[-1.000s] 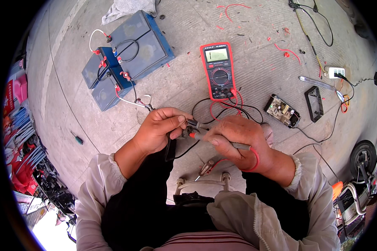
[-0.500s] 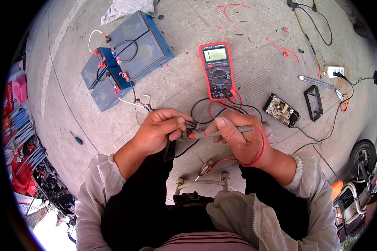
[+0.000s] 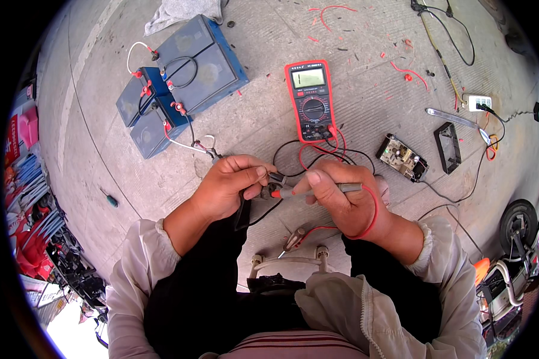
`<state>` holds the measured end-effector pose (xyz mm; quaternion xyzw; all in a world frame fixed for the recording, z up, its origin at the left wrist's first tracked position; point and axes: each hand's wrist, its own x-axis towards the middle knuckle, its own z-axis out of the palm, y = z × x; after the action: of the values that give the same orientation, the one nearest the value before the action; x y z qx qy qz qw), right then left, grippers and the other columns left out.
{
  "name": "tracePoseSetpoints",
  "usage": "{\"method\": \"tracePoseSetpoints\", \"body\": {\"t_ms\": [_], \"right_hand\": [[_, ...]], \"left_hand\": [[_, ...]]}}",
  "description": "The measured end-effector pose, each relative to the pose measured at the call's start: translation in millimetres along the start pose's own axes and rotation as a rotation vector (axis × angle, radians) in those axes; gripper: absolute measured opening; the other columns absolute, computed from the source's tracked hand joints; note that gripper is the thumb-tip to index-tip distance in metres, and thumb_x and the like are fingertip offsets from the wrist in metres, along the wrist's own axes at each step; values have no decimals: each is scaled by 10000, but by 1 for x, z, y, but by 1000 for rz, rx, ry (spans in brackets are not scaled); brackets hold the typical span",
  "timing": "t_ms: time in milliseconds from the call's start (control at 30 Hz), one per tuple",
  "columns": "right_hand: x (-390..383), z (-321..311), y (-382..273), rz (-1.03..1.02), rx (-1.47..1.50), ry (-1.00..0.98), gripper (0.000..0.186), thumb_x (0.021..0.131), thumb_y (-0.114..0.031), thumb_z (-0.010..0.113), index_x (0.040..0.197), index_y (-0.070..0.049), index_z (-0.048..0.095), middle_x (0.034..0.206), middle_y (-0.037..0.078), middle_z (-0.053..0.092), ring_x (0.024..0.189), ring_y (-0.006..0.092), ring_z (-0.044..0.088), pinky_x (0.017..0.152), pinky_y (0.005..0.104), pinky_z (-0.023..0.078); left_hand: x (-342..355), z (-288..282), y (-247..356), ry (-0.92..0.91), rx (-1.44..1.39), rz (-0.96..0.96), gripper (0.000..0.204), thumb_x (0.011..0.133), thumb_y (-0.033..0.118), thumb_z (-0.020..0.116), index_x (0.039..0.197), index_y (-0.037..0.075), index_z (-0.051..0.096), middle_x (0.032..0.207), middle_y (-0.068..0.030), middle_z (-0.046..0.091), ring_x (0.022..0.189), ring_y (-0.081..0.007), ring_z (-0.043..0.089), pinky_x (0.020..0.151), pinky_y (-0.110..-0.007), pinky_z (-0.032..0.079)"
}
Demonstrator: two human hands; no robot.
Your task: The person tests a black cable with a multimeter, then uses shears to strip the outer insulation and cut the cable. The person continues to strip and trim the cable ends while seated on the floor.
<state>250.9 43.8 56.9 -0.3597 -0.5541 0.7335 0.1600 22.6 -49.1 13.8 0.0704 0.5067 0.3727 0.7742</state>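
My left hand (image 3: 233, 182) pinches a small dark connector (image 3: 276, 178) whose black cable loops below my fingers. My right hand (image 3: 344, 200) is closed around a grey test probe (image 3: 286, 192) with a red lead curving over my wrist. Its red-ringed end points left, at the connector. Whether the tip touches the contacts is too small to tell. Beyond my hands lies a red-and-black multimeter (image 3: 313, 109), its display lit and its red and black leads coiled below it. A dark screwdriver-like tool with a brown handle (image 3: 294, 239) rests between my legs.
At the left stand several blue-and-grey batteries (image 3: 191, 66) joined by wires. To the right lie an opened circuit board (image 3: 401, 158), a black casing (image 3: 448, 148), tweezers (image 3: 455, 117) and a white power strip (image 3: 480, 103). Wire scraps litter the concrete. A small screwdriver (image 3: 111, 200) lies far left.
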Motion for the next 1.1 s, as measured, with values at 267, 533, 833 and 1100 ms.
{"method": "tracePoseSetpoints", "body": {"t_ms": [267,533,833,1100], "right_hand": [[0,6,5,-471,-371,-52,151,787,-84,734,907,-54,648,807,76,644,726,271,621,628,382,467],[-2,4,7,-178,-188,-28,197,930,-202,631,868,-16,647,753,82,633,663,201,611,604,324,472],[-2,1,-1,273,154,21,379,1016,-270,511,839,29,664,671,70,571,618,104,545,575,276,448],[-11,11,3,-479,-473,-98,215,781,-159,753,805,-58,566,727,84,593,690,292,595,606,399,454]], "left_hand": [[0,-3,1,26,-23,-15,193,944,51,570,1065,-66,666,825,-67,623,618,-93,472,565,-211,382],[-1,-4,-2,15,-16,-22,193,937,45,575,1067,-64,666,837,-77,630,625,-90,489,562,-209,390],[-2,3,-5,-23,46,-64,182,928,46,587,1050,-64,666,836,-89,629,605,-73,480,553,-198,374],[-3,0,-7,36,25,-51,181,938,41,564,1063,-46,661,811,-59,621,564,-71,430,526,-192,355]]}}
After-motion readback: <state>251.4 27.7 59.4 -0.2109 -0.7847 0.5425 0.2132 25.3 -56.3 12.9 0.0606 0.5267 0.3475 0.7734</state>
